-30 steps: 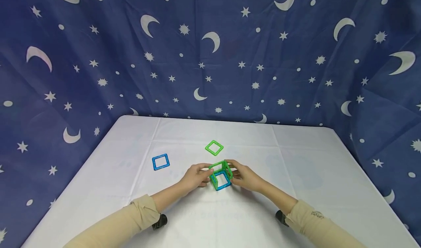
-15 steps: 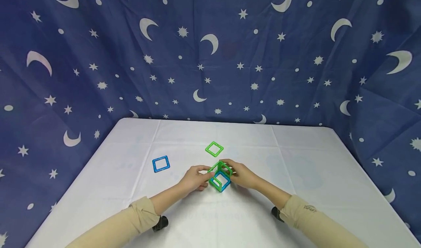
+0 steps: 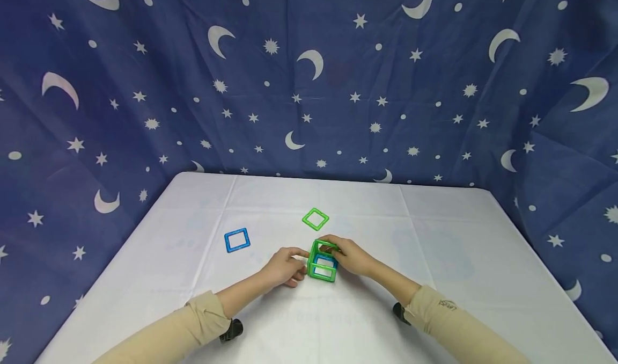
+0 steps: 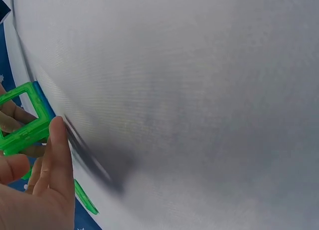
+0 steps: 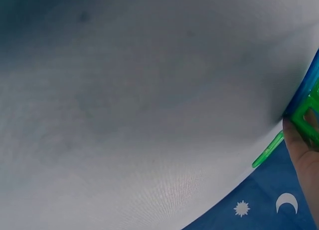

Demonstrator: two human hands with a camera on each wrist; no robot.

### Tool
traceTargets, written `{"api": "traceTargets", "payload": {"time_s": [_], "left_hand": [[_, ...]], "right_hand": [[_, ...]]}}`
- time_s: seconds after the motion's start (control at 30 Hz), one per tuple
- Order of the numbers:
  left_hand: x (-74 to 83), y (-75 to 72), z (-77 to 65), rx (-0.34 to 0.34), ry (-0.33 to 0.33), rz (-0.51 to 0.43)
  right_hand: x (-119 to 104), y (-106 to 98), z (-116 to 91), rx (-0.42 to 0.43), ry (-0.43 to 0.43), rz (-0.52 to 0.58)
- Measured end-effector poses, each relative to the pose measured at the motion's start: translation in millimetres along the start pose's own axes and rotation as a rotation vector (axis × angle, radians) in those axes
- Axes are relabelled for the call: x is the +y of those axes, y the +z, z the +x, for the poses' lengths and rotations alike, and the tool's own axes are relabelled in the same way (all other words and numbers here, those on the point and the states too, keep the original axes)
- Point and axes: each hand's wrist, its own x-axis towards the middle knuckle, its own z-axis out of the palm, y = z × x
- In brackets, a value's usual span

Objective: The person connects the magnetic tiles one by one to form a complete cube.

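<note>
Between both hands is an open box of square magnetic tiles [image 3: 322,278], with green frames as walls round a blue base tile [image 3: 324,257]. My right hand [image 3: 354,256] pinches its right rear part, some fingers behind the wall and the thumb near the inside. At the left wall, my left hand [image 3: 282,267] has its index finger stretched to the green frame, the other fingers loosely bent. The left wrist view shows the left fingers [image 4: 61,155] straight beside the box's green frame [image 4: 30,132]. In the right wrist view, only a corner of the green frame [image 5: 304,117] shows.
A loose green square tile [image 3: 310,224] lies flat behind the box. Farther left on the white-covered table [image 3: 270,321] lies a loose blue square tile [image 3: 238,247]. A dark blue curtain [image 3: 338,128] with moons and stars hangs behind the table.
The box has been turned, so a green wall now faces the front. My left hand has gone from pinching the left wall to touching it. My right hand keeps its hold.
</note>
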Motion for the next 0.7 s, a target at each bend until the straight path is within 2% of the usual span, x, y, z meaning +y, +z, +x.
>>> {"api": "traceTargets", "payload": {"time_s": [0.27, 0.43, 0.7], "left_hand": [[-2.7, 0.2, 13.4, 0.017, -0.016, 0.026], [-4.8, 3.2, 22.3, 0.033, -0.03, 0.073], [-5.9, 12.7, 29.8, 0.104, 0.069, 0.092]], "right_hand": [[-1, -2, 1, -0.015, -0.016, 0.033], [0, 1, 3, -0.042, -0.042, 0.077], [-2, 1, 2, -0.063, -0.046, 0.091]]}}
